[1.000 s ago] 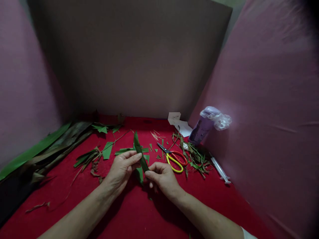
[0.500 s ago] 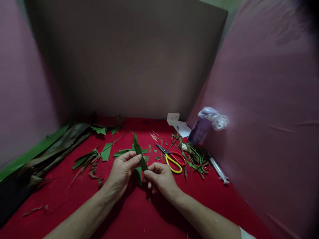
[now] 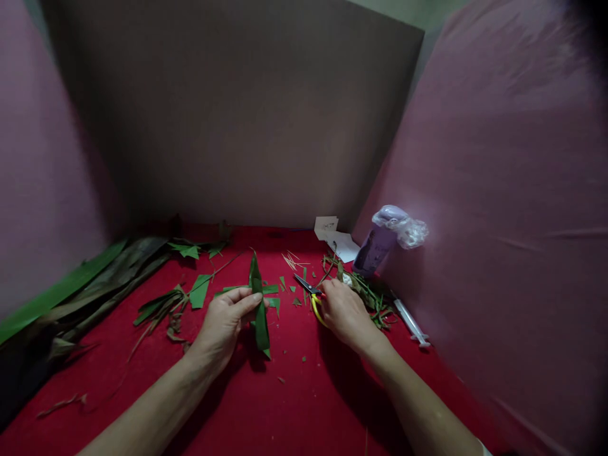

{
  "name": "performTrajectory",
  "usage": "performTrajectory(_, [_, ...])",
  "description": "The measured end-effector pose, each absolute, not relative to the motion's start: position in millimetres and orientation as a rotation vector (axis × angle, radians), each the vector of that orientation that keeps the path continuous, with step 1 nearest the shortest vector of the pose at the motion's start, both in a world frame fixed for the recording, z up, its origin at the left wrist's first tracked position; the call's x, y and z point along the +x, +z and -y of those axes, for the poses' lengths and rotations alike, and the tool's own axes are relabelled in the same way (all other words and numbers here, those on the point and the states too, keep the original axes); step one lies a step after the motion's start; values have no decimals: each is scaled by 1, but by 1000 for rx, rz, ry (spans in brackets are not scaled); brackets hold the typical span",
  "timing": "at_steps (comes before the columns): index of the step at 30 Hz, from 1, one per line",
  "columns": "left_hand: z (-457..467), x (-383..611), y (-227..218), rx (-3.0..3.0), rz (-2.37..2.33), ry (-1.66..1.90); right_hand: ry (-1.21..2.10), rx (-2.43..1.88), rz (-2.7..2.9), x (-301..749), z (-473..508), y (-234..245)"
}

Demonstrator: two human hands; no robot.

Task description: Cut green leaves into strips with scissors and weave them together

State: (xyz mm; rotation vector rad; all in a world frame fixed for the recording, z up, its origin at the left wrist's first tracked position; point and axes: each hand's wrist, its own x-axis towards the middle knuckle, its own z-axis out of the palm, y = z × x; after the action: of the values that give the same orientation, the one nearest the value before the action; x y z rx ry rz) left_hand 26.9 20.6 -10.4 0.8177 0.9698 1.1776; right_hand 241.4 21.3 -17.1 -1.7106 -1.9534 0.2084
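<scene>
My left hand pinches a long folded green leaf strip between thumb and fingers and holds it upright over the red cloth. My right hand lies to the right, over the handles of the scissors. Their dark blades and a bit of yellow handle stick out from under it. The fingers curl down onto the handles, and whether they grip them is hidden.
Cut green leaf bits and dry strips litter the cloth. Long leaves lie at the left edge. A purple bottle, white paper scraps, a syringe and thin sticks sit at the right back. Cardboard and pink walls enclose the space.
My right hand has let go of the leaf strip and moved right onto the scissors. The strip now hangs from my left hand alone, more upright.
</scene>
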Motion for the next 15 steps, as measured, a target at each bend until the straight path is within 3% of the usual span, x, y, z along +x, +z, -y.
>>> performTrajectory(9, [-38, -3, 4, 1040, -1168, 1085, 464, -1633, 1991, 248, -29, -25])
performTrajectory(15, [-42, -8, 0, 1029, -1123, 989, 1160, -1268, 1778, 233, -17, -17])
